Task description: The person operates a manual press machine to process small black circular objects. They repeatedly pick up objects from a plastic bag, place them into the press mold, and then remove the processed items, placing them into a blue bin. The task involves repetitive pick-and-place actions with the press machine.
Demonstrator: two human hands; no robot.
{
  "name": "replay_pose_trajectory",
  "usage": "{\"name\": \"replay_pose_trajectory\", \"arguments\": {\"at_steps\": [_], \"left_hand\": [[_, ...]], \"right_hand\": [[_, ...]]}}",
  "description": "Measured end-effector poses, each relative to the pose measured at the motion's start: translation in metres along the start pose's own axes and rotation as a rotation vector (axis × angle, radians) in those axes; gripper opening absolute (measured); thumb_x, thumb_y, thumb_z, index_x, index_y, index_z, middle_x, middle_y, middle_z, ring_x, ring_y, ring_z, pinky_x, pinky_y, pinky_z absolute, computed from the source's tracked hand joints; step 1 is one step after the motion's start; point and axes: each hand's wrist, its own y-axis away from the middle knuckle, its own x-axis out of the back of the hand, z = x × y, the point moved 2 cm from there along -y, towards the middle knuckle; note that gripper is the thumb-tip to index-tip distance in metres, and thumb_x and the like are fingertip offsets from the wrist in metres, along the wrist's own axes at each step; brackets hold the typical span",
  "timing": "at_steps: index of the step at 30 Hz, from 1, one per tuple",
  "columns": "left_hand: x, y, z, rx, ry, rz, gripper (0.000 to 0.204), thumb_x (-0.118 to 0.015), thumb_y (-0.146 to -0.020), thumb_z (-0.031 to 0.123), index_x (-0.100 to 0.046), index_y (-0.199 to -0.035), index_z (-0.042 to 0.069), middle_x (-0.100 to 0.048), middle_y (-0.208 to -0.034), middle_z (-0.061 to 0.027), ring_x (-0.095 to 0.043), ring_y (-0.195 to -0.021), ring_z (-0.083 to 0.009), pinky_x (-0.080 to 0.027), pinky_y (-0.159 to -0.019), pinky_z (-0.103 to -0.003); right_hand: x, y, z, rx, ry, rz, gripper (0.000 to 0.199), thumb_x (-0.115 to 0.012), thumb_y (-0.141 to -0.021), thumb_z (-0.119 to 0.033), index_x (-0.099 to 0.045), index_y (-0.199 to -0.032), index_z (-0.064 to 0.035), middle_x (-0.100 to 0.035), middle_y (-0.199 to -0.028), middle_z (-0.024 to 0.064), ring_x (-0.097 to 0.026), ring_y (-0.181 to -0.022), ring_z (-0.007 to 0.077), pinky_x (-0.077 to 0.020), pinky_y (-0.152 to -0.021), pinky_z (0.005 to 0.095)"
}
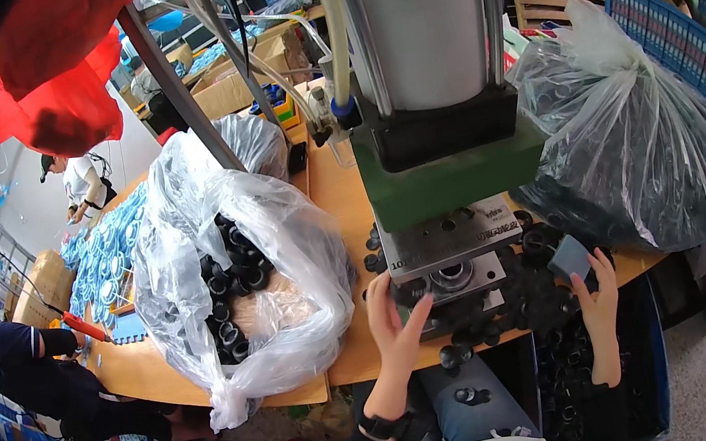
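At the bench press, my left hand point(393, 325) has its thumb and fingers around a black round part point(411, 291), at the front left of the metal die. The die's upper plate point(453, 237) hangs above a lower plate point(495, 269) with a round metal seat point(452, 276). My right hand point(599, 297) has thumb and fingertips at the lower right edges of a grey-blue block point(570, 259). Loose black parts point(531, 294) lie heaped between my hands. The press head point(456, 172) is green, below a large grey cylinder.
An open clear bag point(281, 232) of black round parts sits left; a tied bag point(636, 139) stands right. Below the bench edge is a blue crate point(647, 358) with black parts. Two people work at far left near light-blue pieces point(108, 250). Red cloth point(62, 73) hangs upper left.
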Motion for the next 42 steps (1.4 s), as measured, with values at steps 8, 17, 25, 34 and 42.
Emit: {"name": "replay_pose_trajectory", "arguments": {"at_steps": [8, 17, 25, 34, 42], "left_hand": [[-0.003, -0.006, 0.02, -0.067, -0.409, -0.215, 0.052, -0.08, -0.071, 0.013, -0.054, -0.114, 0.0, -0.056, -0.096, -0.0074, -0.059, -0.088, -0.0185, -0.047, -0.079, -0.028], [-0.034, -0.032, 0.011, 0.001, -0.497, -0.236, 0.039, -0.08, -0.07, 0.021, -0.064, -0.099, 0.003, -0.063, -0.093, -0.0124, -0.06, -0.085, -0.0258, -0.047, -0.075, -0.035], [-0.042, -0.031, 0.021, -0.008, -0.519, -0.25, 0.031, -0.076, -0.075, 0.02, -0.065, -0.097, 0.002, -0.068, -0.086, -0.0123, -0.065, -0.074, -0.027, -0.05, -0.068, -0.033], [-0.043, -0.031, 0.025, -0.018, -0.49, -0.202, 0.025, -0.074, -0.077, 0.017, -0.066, -0.096, 0.002, -0.068, -0.084, -0.0112, -0.064, -0.07, -0.0258, -0.05, -0.065, -0.033], [-0.045, -0.012, 0.013, -0.19, -0.853, -0.153, 0.042, -0.076, -0.075, 0.022, -0.059, -0.108, 0.002, -0.063, -0.1, -0.0144, -0.058, -0.093, -0.033, -0.045, -0.08, -0.039]], "right_hand": [[-0.001, 0.011, 0.03, 0.094, 0.199, -0.008, 0.036, -0.066, -0.085, -0.017, -0.057, -0.115, 0.0018, -0.051, -0.127, 0.0149, -0.054, -0.112, 0.0279, -0.0445, -0.09, 0.0342], [-0.001, 0.012, 0.039, 0.083, 0.27, -0.014, 0.033, -0.067, -0.083, -0.016, -0.059, -0.11, 0.0021, -0.055, -0.122, 0.0166, -0.054, -0.111, 0.0297, -0.0448, -0.09, 0.0349], [-0.019, 0.002, 0.037, 0.092, 0.232, -0.038, 0.031, -0.065, -0.086, -0.013, -0.057, -0.112, 0.0028, -0.049, -0.125, 0.0156, -0.054, -0.109, 0.0282, -0.0521, -0.082, 0.0311], [-0.019, -0.001, 0.048, 0.103, 0.274, -0.052, 0.032, -0.066, -0.084, -0.011, -0.057, -0.111, 0.0027, -0.05, -0.124, 0.0155, -0.054, -0.108, 0.0273, -0.0533, -0.08, 0.0301], [-0.041, -0.015, 0.055, 0.363, 0.617, -0.076, 0.042, -0.06, -0.088, -0.02, -0.05, -0.124, 0.0012, -0.049, -0.131, 0.0158, -0.045, -0.12, 0.0349, -0.0328, -0.102, 0.0463]]}}
